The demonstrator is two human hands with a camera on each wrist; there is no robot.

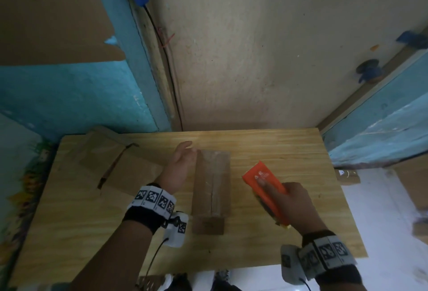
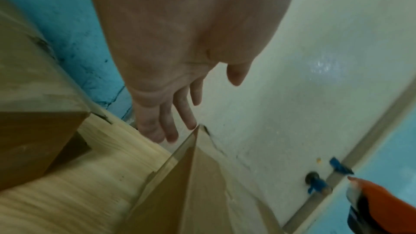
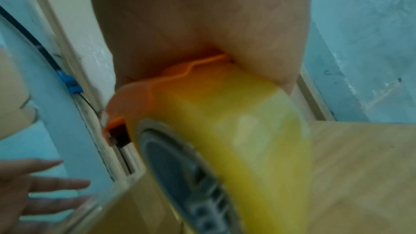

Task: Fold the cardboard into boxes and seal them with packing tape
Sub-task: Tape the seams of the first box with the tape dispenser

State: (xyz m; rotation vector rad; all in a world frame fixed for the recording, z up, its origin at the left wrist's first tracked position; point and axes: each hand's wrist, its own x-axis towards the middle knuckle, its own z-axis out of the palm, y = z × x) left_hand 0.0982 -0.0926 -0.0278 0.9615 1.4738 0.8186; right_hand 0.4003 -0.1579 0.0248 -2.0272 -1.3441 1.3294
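Cardboard box lies mid-table, its long axis running away from the person, with clear tape along the top seam. Left hand, fingers straight and holding nothing, sits just beside the box's far left corner and is nearer. Right hand grips the orange tape dispenser, apart from the box on its right side. Flat cardboard lies to the left.
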